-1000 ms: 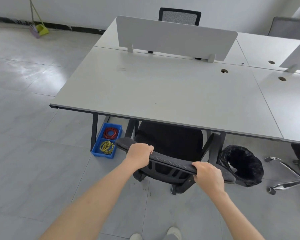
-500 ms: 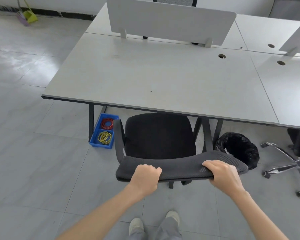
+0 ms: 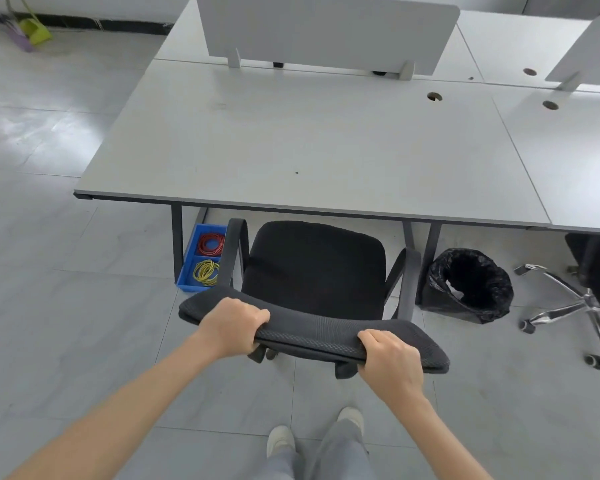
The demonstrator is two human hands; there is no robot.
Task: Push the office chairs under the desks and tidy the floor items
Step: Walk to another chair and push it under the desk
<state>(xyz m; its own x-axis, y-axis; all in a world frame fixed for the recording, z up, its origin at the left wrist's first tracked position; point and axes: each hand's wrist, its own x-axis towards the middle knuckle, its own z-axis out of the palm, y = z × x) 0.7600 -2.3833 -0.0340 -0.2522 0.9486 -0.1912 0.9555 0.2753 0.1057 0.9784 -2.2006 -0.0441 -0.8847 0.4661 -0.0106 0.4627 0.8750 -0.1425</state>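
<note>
A black office chair (image 3: 314,271) stands in front of the grey desk (image 3: 309,147), its seat almost wholly out from under the desk's front edge. My left hand (image 3: 234,327) grips the top of the chair's backrest at its left part. My right hand (image 3: 390,362) grips the same top edge further right. A blue bin (image 3: 201,259) with red and yellow rubber bands sits on the floor by the desk's left leg. A black-lined trash bin (image 3: 468,285) stands on the floor right of the chair.
A second chair's chrome wheeled base (image 3: 568,306) lies at the right, half under the neighbouring desk (image 3: 575,161). Grey divider panels (image 3: 326,29) stand on the desks. A green dustpan (image 3: 35,29) leans by the far left wall. My shoes (image 3: 281,441) are below the chair.
The chair has come back out from under the desk toward me, its seat now in full view. Both hands kept their grip on the backrest, and the view has tilted further down.
</note>
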